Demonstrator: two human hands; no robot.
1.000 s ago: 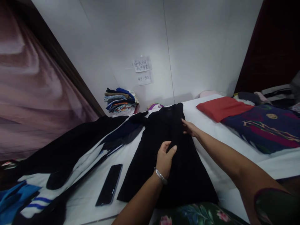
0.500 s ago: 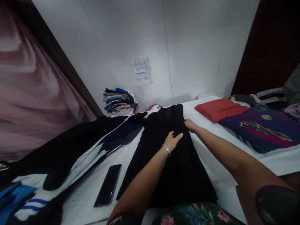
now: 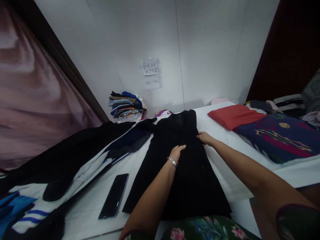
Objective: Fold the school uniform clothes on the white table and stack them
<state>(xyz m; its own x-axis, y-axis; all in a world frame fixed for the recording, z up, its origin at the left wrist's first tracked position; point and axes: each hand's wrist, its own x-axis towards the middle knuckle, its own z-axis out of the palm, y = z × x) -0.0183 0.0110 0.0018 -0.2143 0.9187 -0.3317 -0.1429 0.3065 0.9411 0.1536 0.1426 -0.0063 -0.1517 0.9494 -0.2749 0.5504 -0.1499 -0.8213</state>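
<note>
A long black coat [image 3: 190, 180] lies spread on the white-covered table, its neck end toward the wall and its wide hem close to me. My left hand [image 3: 177, 153], with a silver bracelet at the wrist, rests on the middle of the coat; its visible fingers are stretched out, the others partly hidden. At the coat's right side edge, below the shoulder, my right hand [image 3: 205, 138] pinches the black cloth. One dark sleeve end [image 3: 147, 124] sticks out at the upper left of the coat.
Left of the coat lies a dark phone [image 3: 114, 196], with a heap of black and white clothes [image 3: 62, 156] beyond it. Folded clothes [image 3: 126, 106] are stacked by the wall. At right lie a red garment [image 3: 233, 116] and a navy patterned garment [image 3: 280, 133]. Paper signs [image 3: 152, 73] hang on the wall.
My left hand has slid left and slightly toward me over the coat. My right hand has moved a little nearer along the right edge, and the folded cloth there now lies flatter.
</note>
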